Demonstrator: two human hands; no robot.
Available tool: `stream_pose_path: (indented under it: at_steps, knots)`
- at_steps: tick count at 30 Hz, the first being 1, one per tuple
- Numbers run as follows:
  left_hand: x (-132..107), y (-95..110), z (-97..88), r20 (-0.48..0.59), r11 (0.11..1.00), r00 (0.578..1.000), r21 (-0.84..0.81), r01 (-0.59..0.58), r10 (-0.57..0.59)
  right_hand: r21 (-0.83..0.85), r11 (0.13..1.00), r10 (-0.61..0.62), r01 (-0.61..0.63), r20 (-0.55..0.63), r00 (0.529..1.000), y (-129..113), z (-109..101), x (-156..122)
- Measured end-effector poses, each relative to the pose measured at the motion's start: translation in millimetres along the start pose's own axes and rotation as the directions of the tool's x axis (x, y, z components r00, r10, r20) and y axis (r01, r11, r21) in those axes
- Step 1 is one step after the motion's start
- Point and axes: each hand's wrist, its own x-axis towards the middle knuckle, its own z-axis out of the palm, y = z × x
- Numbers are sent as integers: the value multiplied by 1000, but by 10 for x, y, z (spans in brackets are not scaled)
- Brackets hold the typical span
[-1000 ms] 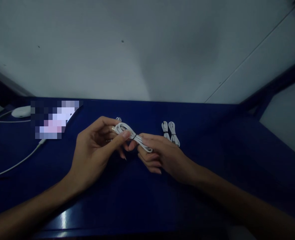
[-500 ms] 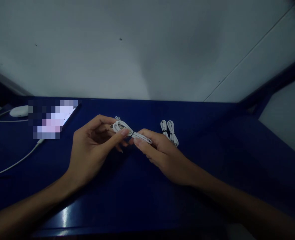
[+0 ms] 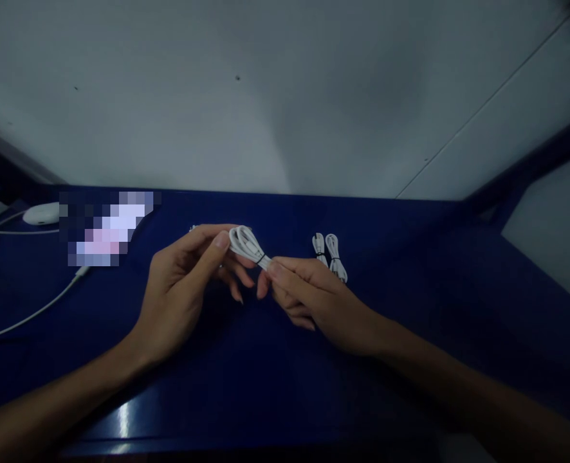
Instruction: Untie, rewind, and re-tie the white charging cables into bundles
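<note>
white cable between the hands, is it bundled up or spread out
Bundled up: the white rubbery-looking cable is folded into narrow loops, and a thin black tie cinches them together.

Over on the left, a pixelated, glowing device (image 3: pixel 109 235) lies on the blue table (image 3: pixel 246 386), white cable (image 3: pixel 29 326) curving from its near end. Just beside it, a rounded white object (image 3: pixel 42 213); behind, the grey wall (image 3: pixel 285 116)!

My only view looks out from my head, facing forward and down. My bare fingers (image 3: pixel 208 262) show close up, just below the middle; the glossy dark-blue counter (image 3: pixel 246 392) spreads beneath them, and the flat grey wall (image 3: pixel 179 128) beyond it stands farther off, filling the upper part.
</note>
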Motion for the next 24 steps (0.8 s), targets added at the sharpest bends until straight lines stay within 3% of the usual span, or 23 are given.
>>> stream_pose_path:
  at_steps: [8,17,24]
  knots:
    - [18,-30,-14,-51,999,999,-26,19,-20,15,999,52,-51,-47,998,43,-21,7]
    - [37,-28,1,-14,995,995,11,96,-96,-34,999,25,-26,-25,999,50,-24,17]
    - [60,-77,-32,11,985,987,-67,159,-159,11,1000,18,-17,-10,1000,104,-70,48]
